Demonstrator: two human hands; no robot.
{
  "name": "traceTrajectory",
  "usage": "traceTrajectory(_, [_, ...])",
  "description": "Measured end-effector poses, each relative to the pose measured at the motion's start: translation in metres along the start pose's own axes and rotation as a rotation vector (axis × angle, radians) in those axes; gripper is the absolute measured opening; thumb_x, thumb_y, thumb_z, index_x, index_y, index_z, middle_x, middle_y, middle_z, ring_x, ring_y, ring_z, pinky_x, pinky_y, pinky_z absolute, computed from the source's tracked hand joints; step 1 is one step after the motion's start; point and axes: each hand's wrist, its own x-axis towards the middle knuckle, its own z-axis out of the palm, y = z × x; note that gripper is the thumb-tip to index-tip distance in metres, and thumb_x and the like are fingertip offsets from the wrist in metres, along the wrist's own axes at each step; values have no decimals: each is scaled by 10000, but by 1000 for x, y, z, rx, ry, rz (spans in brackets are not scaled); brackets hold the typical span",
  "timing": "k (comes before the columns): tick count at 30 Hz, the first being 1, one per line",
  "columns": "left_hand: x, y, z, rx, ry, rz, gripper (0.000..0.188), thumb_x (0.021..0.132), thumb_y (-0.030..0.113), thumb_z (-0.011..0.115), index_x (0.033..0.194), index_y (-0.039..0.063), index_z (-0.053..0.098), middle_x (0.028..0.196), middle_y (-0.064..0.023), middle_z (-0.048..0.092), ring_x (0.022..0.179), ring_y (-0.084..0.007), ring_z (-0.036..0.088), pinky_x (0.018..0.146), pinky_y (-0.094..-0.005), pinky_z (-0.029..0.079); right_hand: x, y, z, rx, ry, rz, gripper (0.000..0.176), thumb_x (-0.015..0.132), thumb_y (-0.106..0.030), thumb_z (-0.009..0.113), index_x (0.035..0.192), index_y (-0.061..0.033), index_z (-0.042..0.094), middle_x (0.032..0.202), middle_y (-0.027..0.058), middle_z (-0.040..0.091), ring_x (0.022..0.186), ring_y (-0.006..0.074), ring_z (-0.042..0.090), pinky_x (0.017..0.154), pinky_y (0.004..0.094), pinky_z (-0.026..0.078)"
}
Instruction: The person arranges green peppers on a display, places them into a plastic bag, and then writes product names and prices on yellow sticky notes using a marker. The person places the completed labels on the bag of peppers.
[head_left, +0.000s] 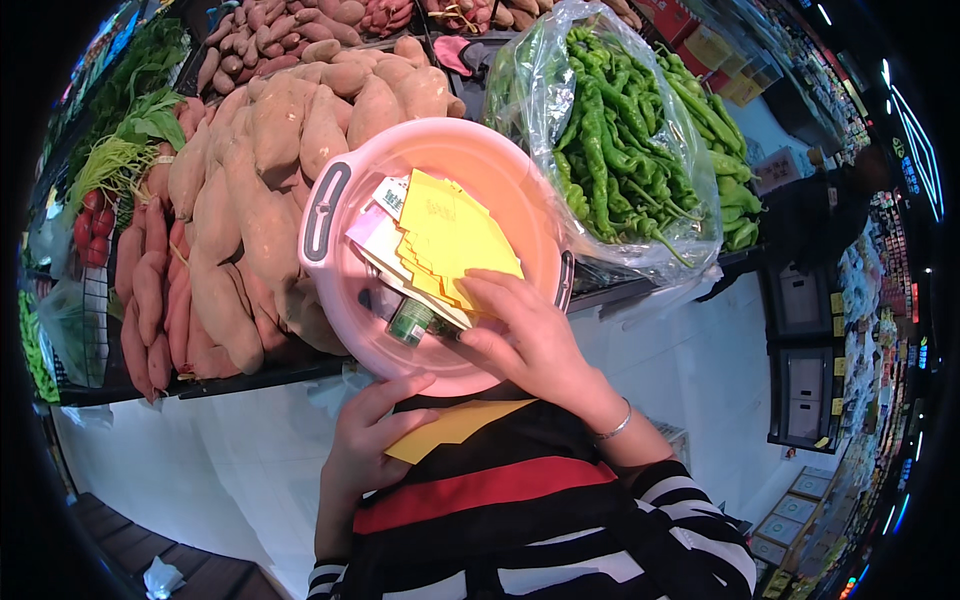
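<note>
A pink plastic basin (375, 154) with grey-trimmed handles rests against the produce, right in front of me. Inside it a fanned stack of yellow paper cards (450, 225) lies over some white and lilac cards (375, 232). Partly under these is a small green container (410, 321) bearing writing. My right hand (536, 345) reaches over the basin's near rim, its fingers on top of the yellow stack and its thumb at the stack's lower corner. Below the rim, my left hand (375, 431) pinches loose yellow cards (454, 427) against my striped clothing.
Sweet potatoes (247, 187) are heaped on the left of the stand. Green peppers (615, 150) fill a clear plastic bag (525, 75) on the right. Leafy greens (135, 82) and red radishes (94, 229) lie farther left. A person in dark clothing (810, 210) is at the right.
</note>
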Motion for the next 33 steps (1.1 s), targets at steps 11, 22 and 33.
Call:
traceTrajectory(11, [-2, 7, 2, 11, -2, -83, 301, 680, 77, 762, 980, 68, 744, 1233, -152, 666, 1060, -339, 657, 896, -402, 521, 24, 6, 28, -308, 65, 103, 783, 764, -157, 754, 1449, -16, 402, 1293, 291, 524, 1107, 455, 571, 944, 501, 478])
traceTrajectory(22, [1, 5, 4, 24, 44, -24, 283, 692, 84, 772, 969, 48, 726, 1226, -171, 666, 1040, -339, 671, 879, -407, 534, 52, 31, -90, 267, 317, 221, 322, 841, -52, 703, 1160, -29, 664, 873, 65, 706, 731, 168, 655, 655, 295, 523])
traceTrajectory(33, [0, 2, 6, 8, 43, -22, 281, 689, 100, 770, 963, 51, 730, 1211, -181, 665, 1032, -350, 672, 870, -410, 539, 13, 22, -128, 553, 577, 470, 297, 834, -95, 741, 1082, 38, 645, 789, 9, 646, 578, 42, 541, 505, 177, 397])
